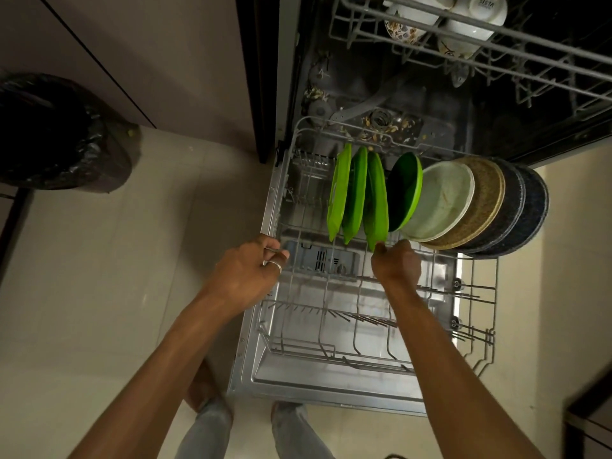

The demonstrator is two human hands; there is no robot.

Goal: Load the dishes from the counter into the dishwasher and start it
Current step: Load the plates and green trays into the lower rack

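Observation:
The dishwasher's lower rack is pulled out over the open door. Standing on edge in it are three light green plates, a dark green bowl, a white plate, a woven tan plate and two dark speckled plates. My left hand, a ring on one finger, grips the rack's left rim wire. My right hand pinches the bottom edge of the third green plate. The upper rack holds white cups and bowls.
A bin lined with a black bag stands on the tiled floor at the left. Beige cabinet fronts run beside the dishwasher. Food scraps lie around the filter on the tub floor. My feet show below the door edge.

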